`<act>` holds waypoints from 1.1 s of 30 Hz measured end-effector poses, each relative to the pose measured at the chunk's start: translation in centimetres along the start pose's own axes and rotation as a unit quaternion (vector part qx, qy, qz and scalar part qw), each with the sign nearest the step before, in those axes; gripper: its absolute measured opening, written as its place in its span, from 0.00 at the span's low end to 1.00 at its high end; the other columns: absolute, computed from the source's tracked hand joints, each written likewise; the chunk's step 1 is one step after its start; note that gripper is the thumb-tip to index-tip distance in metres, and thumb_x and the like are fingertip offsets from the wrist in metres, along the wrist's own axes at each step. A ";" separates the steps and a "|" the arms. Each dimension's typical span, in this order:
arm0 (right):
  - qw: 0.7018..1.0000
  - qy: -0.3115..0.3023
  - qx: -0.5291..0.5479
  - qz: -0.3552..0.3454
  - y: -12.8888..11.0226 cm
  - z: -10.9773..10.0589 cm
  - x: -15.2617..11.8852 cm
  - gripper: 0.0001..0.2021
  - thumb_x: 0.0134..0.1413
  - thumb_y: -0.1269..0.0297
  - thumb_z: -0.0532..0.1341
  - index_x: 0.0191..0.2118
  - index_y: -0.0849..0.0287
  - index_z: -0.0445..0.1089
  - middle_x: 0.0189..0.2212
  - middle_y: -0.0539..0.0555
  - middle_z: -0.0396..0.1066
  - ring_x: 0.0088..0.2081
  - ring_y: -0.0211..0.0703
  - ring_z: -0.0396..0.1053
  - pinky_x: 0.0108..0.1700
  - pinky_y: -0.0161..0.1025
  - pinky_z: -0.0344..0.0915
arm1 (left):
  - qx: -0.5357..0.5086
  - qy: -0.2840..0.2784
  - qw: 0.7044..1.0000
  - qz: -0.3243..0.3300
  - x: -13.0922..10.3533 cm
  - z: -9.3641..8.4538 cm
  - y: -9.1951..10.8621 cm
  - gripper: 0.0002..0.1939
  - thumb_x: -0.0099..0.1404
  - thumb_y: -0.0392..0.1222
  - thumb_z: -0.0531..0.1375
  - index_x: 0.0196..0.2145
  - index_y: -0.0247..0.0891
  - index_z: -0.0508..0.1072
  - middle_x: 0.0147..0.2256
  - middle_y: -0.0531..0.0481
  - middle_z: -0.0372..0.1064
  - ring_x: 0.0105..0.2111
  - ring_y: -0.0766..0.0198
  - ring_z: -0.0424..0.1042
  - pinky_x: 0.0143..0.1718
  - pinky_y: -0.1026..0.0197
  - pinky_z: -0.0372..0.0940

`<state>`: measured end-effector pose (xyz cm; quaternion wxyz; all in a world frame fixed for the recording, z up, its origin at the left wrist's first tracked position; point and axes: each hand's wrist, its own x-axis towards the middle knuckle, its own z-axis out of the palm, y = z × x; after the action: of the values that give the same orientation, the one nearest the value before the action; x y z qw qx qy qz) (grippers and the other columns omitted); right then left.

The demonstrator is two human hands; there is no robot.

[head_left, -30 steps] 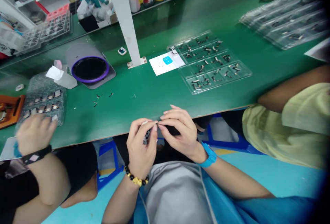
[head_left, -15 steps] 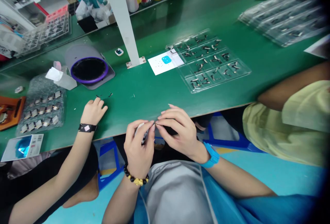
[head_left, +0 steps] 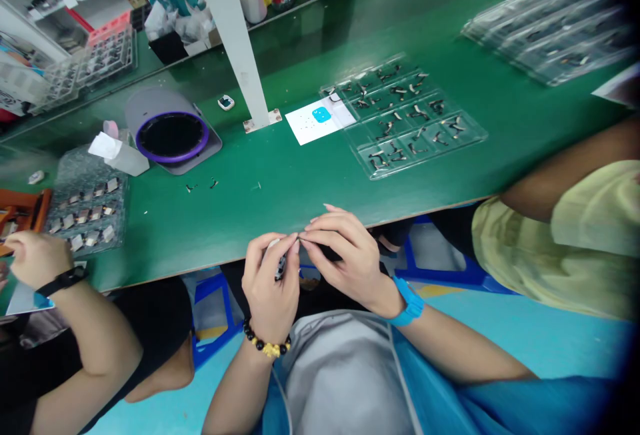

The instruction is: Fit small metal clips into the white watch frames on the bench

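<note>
I see left hand (head_left: 271,283) and right hand (head_left: 345,255) both pinching a tiny dark part (head_left: 299,239), near green surface (head_left: 245,215) edge.

Black and gold beads (head_left: 271,349) circle the left wrist (head_left: 269,332), a blue band (head_left: 410,303) the right wrist (head_left: 389,295). The top (head_left: 337,375) is gray with blue sides (head_left: 425,388).

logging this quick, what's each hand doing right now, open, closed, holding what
Left hand: closed, holding a small black-and-white object.
Right hand: closed, pinching a tiny dark piece, too small to identify.
</note>
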<state>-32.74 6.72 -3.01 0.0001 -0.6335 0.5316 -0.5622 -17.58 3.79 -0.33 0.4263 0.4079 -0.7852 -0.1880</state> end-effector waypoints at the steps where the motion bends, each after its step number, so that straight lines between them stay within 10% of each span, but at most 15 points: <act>1: 1.000 0.003 0.001 0.001 0.0 0.1 0.0 0.10 0.60 0.74 0.66 0.45 0.53 0.75 0.37 0.53 0.79 0.41 0.45 0.78 0.57 0.54 0.73 | 0.000 0.001 1.000 0.002 0.0 0.0 0.0 0.10 0.69 0.31 0.64 0.47 0.40 0.79 0.42 0.46 0.73 0.42 0.64 0.75 0.46 0.62 0.72; 25: 0.989 -0.010 0.097 0.110 -0.2 0.4 0.1 0.03 0.64 0.67 0.65 0.41 0.53 0.76 0.40 0.54 0.79 0.44 0.45 0.76 0.57 0.52 0.72 | 0.004 0.018 1.000 -0.010 0.1 0.3 -0.1 0.07 0.70 0.34 0.64 0.44 0.40 0.80 0.40 0.47 0.75 0.43 0.61 0.75 0.48 0.57 0.72; 33: 0.977 -0.052 0.152 0.137 0.7 0.0 0.6 0.01 0.64 0.67 0.64 0.39 0.56 0.74 0.40 0.55 0.77 0.45 0.45 0.75 0.52 0.47 0.73 | -0.050 -0.066 0.994 -0.068 0.5 0.1 -0.8 0.07 0.72 0.41 0.62 0.46 0.41 0.78 0.44 0.47 0.74 0.46 0.60 0.75 0.50 0.56 0.72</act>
<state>-33.33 6.04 -3.04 0.2014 -0.5758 0.5206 -0.5974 -17.38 2.91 -0.64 0.3798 0.4252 -0.7716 -0.2821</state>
